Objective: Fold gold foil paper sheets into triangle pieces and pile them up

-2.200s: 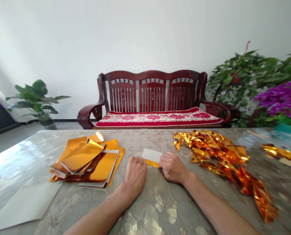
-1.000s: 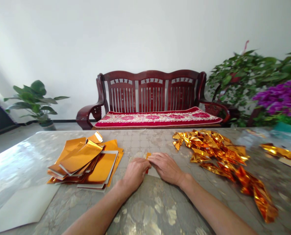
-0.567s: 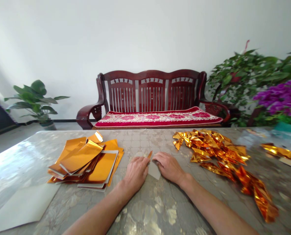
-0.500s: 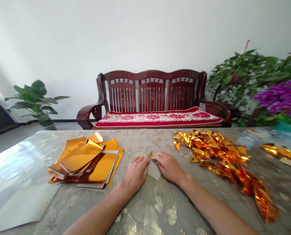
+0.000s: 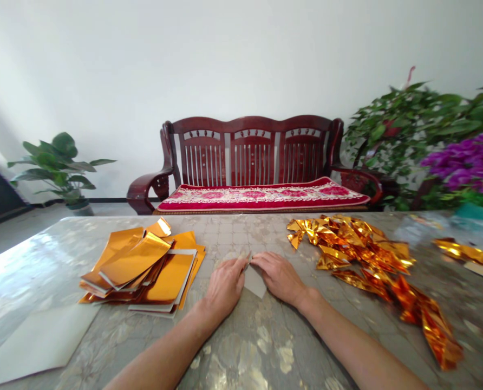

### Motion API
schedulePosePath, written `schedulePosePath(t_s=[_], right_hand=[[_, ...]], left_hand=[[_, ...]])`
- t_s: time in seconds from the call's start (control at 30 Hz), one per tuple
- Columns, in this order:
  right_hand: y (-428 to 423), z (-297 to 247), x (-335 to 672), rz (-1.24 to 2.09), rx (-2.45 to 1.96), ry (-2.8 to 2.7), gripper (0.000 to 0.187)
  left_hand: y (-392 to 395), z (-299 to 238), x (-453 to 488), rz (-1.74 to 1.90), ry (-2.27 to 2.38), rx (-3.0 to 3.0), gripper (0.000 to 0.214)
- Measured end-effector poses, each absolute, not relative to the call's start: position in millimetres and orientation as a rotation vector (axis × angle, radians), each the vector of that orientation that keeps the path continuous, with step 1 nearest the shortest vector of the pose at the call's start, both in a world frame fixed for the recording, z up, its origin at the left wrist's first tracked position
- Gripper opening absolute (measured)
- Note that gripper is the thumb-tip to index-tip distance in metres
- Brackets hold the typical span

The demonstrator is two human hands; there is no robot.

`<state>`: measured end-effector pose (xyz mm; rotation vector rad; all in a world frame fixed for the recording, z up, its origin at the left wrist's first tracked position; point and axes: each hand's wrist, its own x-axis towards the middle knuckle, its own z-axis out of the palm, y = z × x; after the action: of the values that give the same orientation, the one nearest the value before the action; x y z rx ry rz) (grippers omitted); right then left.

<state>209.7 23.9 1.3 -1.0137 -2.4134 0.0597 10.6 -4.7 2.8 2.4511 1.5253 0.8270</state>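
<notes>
Between my hands a small sheet of foil paper (image 5: 255, 283) lies on the table, its pale grey side up and one corner pointing toward me. My left hand (image 5: 226, 281) has its fingers closed on the paper's left side near the far tip. From the right, my right hand (image 5: 277, 275) pinches the same tip with thumb and fingers. The fingertips nearly meet there, and the fold between them is partly hidden. Left of my hands is a loose stack of gold foil paper (image 5: 144, 265). Folded gold foil pieces (image 5: 359, 244) lie heaped on the right.
A pale sheet (image 5: 38, 341) lies at the table's near left. Clear plastic wrapping (image 5: 424, 227) sits at the far right. Beyond the patterned table (image 5: 233, 233) stands a dark red wooden bench (image 5: 252, 151), with potted plants (image 5: 58, 168) on either side.
The orange foil edge that stuck up at the fingertips has gone from sight; a greyish tip shows there now. Both hands stay almost in place.
</notes>
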Motion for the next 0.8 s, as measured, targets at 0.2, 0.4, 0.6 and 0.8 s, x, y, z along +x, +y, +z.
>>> schedulePosePath(t_s=[0.2,0.4,0.6,0.8], right_hand=[[23,1,208,-0.001,-1.073,-2.476,0.029],[21,3,207,-0.038,-1.105,-2.476,0.026],[19,7,207,-0.03,-1.151,-2.523,0.021],[16,12,205,-0.132,-1.237,-2.506,0.013]], left_hand=[[-4,2,11,0.807,1.531,2.465,0.03],[-6,2,9,0.967,1.494,2.666,0.044],[-11,7,12,0.995,1.108,2.699,0.028],[-16,16,13,0.789,1.156,2.731,0.034]])
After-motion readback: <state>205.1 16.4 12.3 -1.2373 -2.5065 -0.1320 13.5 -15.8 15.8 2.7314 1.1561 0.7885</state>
